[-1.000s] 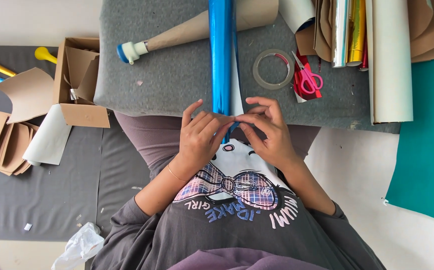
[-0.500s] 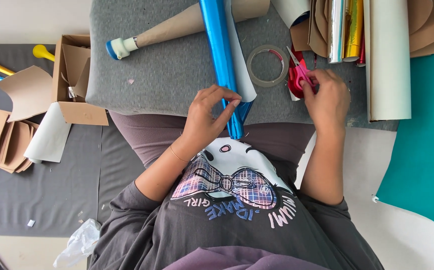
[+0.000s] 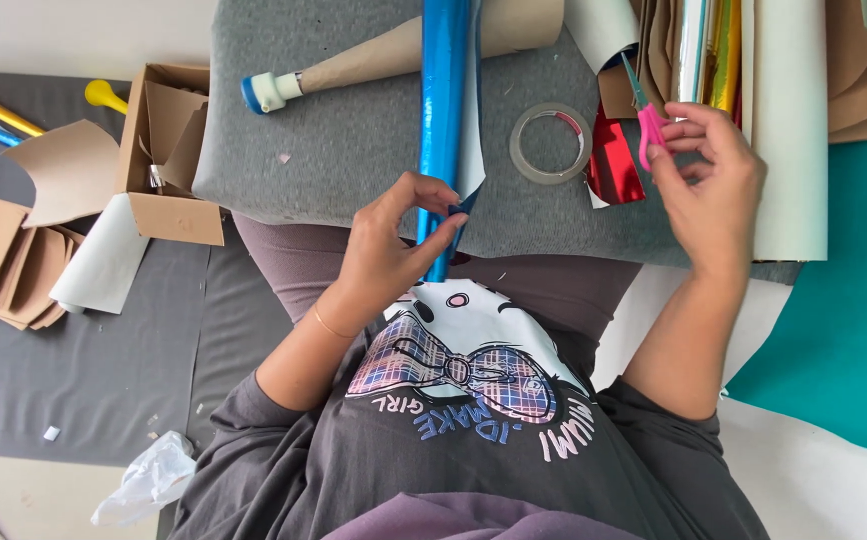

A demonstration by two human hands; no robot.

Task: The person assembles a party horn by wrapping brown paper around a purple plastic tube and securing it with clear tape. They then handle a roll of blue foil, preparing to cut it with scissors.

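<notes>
The left hand (image 3: 389,250) pinches the near end of a blue foil roll (image 3: 444,110), thumb and fingers closed on its edge where a white paper flap (image 3: 472,150) curls off the right side of the roll. The roll lies on a grey cushion (image 3: 354,140) across the person's lap and runs away from the body until the top of the picture cuts it off. The right hand (image 3: 714,180) is well to the right of the roll, its fingers curled around the pink handles of a pair of scissors (image 3: 644,110) whose blades point away from the person.

As for progress, the foil looks rolled up and uncut, the scissors are picked up but are nowhere near the roll, and the tape ring (image 3: 551,143), between the roll and the scissors, lies untouched. So any cutting or taping seems yet to be done.

Left of the roll lies a brown paper cone (image 3: 394,55) with a blue and white cap. Right of the tape sits a red foil piece (image 3: 616,165), then stacked sheets and a pale roll.

Whether the scissor blades are open cannot be told, as they are thin and partly lost against the sheets. The near tip of the roll is hidden behind the left hand.
</notes>
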